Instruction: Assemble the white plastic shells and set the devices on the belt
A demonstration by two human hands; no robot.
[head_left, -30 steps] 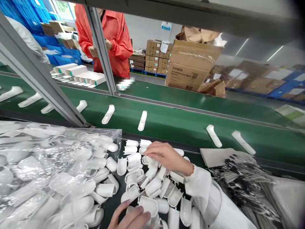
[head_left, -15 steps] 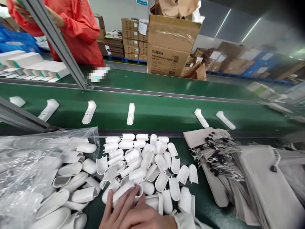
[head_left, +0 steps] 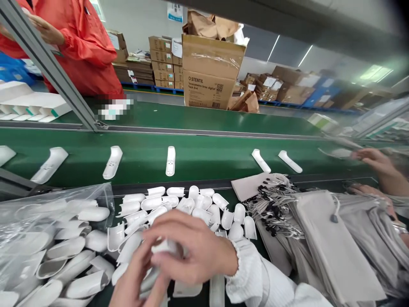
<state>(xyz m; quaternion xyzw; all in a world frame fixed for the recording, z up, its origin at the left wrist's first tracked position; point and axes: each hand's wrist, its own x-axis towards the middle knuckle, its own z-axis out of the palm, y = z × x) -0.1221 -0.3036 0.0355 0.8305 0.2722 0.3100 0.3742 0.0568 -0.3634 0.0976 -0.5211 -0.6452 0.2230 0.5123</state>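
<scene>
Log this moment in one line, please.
left hand, right hand: close together at covers; grips: unclear; right: pouches; belt: white pieces

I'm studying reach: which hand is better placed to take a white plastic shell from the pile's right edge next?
Probably the right hand: it is nearer the white plastic shells at that edge, while the left hand lies farther left.

shells (head_left: 214, 212): centre, before belt (head_left: 211, 160) | bag (head_left: 104, 192): left | pouches (head_left: 335, 243): right | carton (head_left: 207, 68): behind belt
</scene>
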